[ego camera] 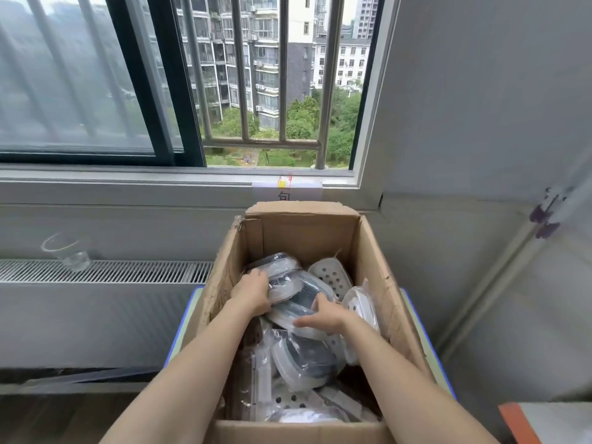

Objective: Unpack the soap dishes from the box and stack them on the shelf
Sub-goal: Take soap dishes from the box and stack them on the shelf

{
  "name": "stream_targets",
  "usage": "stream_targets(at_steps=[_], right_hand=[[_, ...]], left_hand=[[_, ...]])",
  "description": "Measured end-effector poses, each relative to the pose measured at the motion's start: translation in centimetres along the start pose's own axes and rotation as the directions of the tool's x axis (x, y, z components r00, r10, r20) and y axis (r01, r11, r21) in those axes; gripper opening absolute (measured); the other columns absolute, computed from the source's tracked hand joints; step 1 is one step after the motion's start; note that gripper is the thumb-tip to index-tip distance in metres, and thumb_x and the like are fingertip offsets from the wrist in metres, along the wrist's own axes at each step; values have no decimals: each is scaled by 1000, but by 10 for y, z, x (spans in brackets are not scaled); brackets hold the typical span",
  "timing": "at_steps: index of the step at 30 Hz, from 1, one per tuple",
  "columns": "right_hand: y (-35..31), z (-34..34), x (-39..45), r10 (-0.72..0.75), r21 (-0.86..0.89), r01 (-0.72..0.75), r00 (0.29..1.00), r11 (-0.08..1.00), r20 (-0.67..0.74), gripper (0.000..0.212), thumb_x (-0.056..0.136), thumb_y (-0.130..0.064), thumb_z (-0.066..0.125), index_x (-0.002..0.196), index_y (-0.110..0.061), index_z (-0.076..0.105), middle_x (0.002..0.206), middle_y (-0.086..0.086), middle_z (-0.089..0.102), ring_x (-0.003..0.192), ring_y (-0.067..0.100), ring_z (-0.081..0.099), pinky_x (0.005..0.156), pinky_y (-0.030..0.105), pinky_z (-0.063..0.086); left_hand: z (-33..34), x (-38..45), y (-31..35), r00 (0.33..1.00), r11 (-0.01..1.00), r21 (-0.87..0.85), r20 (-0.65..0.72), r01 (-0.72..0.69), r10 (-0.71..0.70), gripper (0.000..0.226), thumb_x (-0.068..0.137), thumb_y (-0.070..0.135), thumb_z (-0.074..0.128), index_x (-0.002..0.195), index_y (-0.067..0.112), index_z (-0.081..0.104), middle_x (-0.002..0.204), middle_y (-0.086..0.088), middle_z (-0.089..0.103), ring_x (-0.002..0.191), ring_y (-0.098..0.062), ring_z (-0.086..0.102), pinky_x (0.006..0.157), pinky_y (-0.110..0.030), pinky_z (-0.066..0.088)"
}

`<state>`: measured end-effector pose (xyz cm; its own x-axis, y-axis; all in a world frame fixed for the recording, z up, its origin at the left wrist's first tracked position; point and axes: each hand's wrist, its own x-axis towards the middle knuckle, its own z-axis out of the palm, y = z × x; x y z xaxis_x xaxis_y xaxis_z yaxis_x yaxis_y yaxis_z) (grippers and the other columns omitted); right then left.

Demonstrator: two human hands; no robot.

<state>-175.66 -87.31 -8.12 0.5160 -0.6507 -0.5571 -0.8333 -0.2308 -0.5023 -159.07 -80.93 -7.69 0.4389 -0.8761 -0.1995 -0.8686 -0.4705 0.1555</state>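
Window ledge behind box (307, 238). Your left hand (251, 291) and right hand (323, 315) curl fingers around wrapped soap dishes (288, 293). Slick plastic; they may slip when lifted.

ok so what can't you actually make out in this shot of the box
Head view only:
- How many soap dishes there are: they lie piled in crinkled plastic wrap, and both forearms cover the near part of the box.
- Left hand fingertips: tucked behind a wrapped dish.
- The shelf: not in view, unless the orange-edged corner cut off at bottom right belongs to it.
- The label on the sill: the box flap hides part of it.
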Motion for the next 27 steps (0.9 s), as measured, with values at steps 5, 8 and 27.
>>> stream_targets(at_steps=[5, 8, 27], right_hand=[[-5, 6, -4, 20, -48, -27, 990, 998, -139, 94, 66, -58, 63, 139, -11, 29, 137, 14, 45, 125, 32, 42, 102, 45, 38], [-13, -6, -25, -46, -115, 13, 954, 993, -295, 79, 73, -52, 59, 135, -12, 32, 136, 18, 41, 129, 36, 32, 103, 44, 33], [88, -5, -247, 188, 406, 467, 446, 786, -875, 53, 53, -72, 52, 98, -43, 45, 113, -6, 56, 108, 15, 52, 87, 32, 43]], left_hand=[[-3, -8, 10, 983, 992, 119, -175, -32, 53, 49, 77, 38, 65, 115, 11, 51, 121, -5, 52, 115, -26, 51, 85, -35, 44], [-22, -17, 19, 958, 999, 29, -282, -34, 40, 43, 76, 46, 62, 103, 12, 59, 111, -6, 55, 108, -26, 54, 80, -35, 44], [-64, -157, 97, 866, 316, -836, -493, -448, -77, 26, 74, 36, 77, 91, 23, 63, 90, 0, 64, 88, -19, 60, 68, -20, 49]])
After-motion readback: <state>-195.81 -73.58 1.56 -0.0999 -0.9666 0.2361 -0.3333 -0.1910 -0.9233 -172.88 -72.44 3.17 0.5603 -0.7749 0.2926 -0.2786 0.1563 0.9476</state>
